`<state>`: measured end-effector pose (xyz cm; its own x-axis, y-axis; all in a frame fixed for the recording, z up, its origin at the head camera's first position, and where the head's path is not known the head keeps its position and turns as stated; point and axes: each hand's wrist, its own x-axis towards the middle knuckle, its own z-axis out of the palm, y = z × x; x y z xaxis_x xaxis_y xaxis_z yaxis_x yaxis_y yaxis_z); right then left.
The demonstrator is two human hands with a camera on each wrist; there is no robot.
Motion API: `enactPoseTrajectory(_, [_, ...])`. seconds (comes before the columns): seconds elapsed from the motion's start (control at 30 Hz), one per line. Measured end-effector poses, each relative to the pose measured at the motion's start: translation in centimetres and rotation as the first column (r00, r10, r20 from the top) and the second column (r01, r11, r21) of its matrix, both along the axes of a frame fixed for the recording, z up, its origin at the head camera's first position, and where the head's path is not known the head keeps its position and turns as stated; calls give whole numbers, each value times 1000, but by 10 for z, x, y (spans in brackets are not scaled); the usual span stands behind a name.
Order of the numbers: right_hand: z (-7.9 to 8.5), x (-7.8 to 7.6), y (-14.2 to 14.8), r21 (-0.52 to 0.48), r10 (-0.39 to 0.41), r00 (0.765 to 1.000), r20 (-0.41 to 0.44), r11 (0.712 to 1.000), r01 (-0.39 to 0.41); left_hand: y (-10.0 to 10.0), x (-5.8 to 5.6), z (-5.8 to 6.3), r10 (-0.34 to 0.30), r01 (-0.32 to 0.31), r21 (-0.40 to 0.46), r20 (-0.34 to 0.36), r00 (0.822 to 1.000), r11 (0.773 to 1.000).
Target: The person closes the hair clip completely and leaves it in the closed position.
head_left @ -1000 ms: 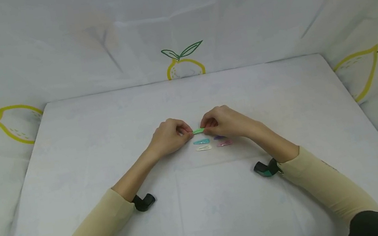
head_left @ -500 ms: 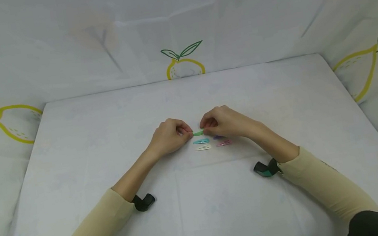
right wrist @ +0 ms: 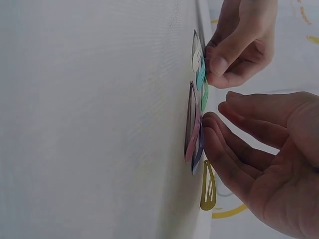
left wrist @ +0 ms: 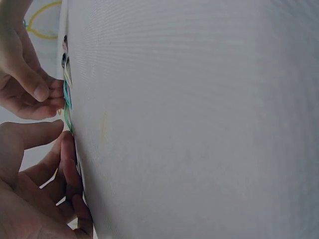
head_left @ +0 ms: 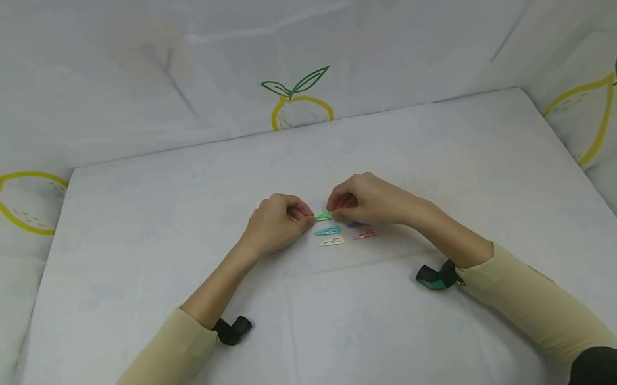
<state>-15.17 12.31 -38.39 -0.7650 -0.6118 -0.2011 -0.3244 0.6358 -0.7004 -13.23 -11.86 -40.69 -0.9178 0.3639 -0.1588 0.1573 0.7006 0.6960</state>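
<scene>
A green snap hair clip lies on the white table between both hands. My left hand is at its left end, with a gap between thumb and index finger in the left wrist view. My right hand is at its right end; in the right wrist view the thumb stands apart from the fingers. Whether the fingertips touch the clip is hard to tell. Nearer lie a blue clip, a cream clip, a pink clip and a purple clip, partly covered by my right hand.
A yellow clip lies beyond the purple one in the right wrist view, hidden in the head view. Black wrist devices sit at both cuffs. A lemon-print cloth surrounds the table on its back and sides.
The green clip has gone from being tilted to lying flat, its slots showing, and has come slightly nearer. Both hands have barely moved.
</scene>
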Motion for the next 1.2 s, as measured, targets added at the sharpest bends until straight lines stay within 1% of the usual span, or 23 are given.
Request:
enactPoseTrajectory(0.3, [2, 0, 0, -18, 15, 1000, -5, 1000, -15, 4, 3, 2, 1, -2, -39, -7, 1000, 999])
enactPoseTrajectory(0.57, [5, 0, 1, -52, 15, 999, -52, 999, -17, 8, 2, 5, -4, 3, -76, -13, 1000, 997])
enactPoseTrajectory(0.83, [7, -2, 4, -65, -22, 997, -80, 998, 17, 11, 0, 8, -5, 4, -84, -17, 1000, 996])
enactPoseTrajectory(1.2, [8, -8, 12, -88, -70, 992, -101, 994, 61, 21, -5, 12, -13, 12, -96, -15, 1000, 995])
